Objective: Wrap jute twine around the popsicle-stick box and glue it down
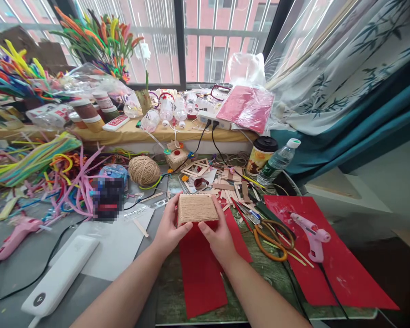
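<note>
While I watch through the head camera, my left hand [168, 232] and right hand [217, 235] are both closed around a twine-wrapped box [197, 208], left fingers curled on its left side and right thumb pressed against its right side. That box sits held just above the near red paper strip [201, 273] on the table [171, 296], in front of a scatter of wooden craft sticks [230, 187]. Orange-handled scissors [271, 237] and a pink glue gun [310, 234] lie to the right, a ball of twine [144, 170] to the left.
</note>
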Demonstrator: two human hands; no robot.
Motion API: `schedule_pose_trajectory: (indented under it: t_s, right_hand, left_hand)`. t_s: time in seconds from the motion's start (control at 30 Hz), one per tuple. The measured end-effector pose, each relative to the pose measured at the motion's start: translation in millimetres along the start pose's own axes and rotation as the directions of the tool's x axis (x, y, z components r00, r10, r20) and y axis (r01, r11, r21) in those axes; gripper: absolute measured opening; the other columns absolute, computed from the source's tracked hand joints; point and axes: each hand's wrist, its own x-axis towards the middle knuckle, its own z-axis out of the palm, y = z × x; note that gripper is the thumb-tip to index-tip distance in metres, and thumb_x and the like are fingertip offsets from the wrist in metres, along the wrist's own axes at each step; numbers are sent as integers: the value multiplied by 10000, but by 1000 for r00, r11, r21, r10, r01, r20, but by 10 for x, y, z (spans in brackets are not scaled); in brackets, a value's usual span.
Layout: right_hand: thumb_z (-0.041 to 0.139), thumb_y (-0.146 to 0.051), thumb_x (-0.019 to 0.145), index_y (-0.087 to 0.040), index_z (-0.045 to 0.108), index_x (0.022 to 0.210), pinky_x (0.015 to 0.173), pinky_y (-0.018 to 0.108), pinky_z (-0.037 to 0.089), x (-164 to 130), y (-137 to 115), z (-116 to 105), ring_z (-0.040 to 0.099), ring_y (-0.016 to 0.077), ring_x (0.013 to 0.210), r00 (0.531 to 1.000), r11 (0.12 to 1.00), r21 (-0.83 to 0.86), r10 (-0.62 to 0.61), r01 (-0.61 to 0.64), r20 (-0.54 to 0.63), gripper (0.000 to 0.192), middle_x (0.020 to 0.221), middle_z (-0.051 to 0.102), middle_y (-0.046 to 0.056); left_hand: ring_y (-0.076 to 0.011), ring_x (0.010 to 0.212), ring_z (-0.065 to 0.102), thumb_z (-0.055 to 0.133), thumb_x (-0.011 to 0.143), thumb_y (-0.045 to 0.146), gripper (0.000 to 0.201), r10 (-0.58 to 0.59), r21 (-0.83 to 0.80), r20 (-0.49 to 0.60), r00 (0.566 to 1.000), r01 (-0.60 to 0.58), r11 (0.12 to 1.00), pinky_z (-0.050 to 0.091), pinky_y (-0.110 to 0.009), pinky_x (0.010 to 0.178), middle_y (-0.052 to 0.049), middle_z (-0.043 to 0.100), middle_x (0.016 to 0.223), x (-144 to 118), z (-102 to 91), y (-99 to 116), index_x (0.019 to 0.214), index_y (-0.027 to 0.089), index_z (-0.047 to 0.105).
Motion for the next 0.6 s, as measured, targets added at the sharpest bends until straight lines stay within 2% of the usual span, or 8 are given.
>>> schedule_pose_trajectory:
  t_s: [0.13, 0.27, 0.4, 0.6]
  right_hand:
    - [821, -429, 895, -344, 325, 1660, 1314, 527, 278, -22, 19, -5, 380, 313, 1568, 999, 994, -98, -42, 42, 2, 916, 1706, 383, 51]
    - [833, -394, 875, -342, 305, 1663, 1309, 521, 297, -26, 12, -9, 416, 310, 1545, 999, 994, -95, -54, 55, 7, 950, 1689, 407, 52]
    - [814, -393, 891, -320, 360, 1632, 1291, 513, 340, -35, -1, 1, 461, 308, 1514, 999, 995, -89, -44, 45, 8, 872, 1662, 448, 65]
    - [815, -405, 887, -316, 409, 1589, 1289, 493, 345, -46, -26, 0, 434, 303, 1527, 997, 990, -114, -80, 80, -3, 815, 1663, 432, 65]
  left_hand:
    - [-395, 1546, 364, 724, 893, 628, 908, 17, 9, 16, 1000, -17, 1000, 302, -511, 1272, -146, 396, 1664, -14, -5, -54, 1629, 255, 344]
    - [-388, 1546, 361, 696, 915, 623, 880, 14, 9, 4, 1000, -14, 1000, 292, -520, 1273, -141, 378, 1672, -29, 31, -64, 1633, 263, 334]
    - [-394, 1549, 351, 686, 908, 647, 875, 1, 6, -7, 1000, -1, 1000, 288, -518, 1273, -139, 375, 1674, -22, 59, -20, 1619, 262, 352]
    - [-405, 1552, 339, 679, 885, 692, 914, 4, 11, -8, 1000, -4, 1000, 308, -506, 1261, -138, 372, 1676, -24, 74, 13, 1621, 253, 361]
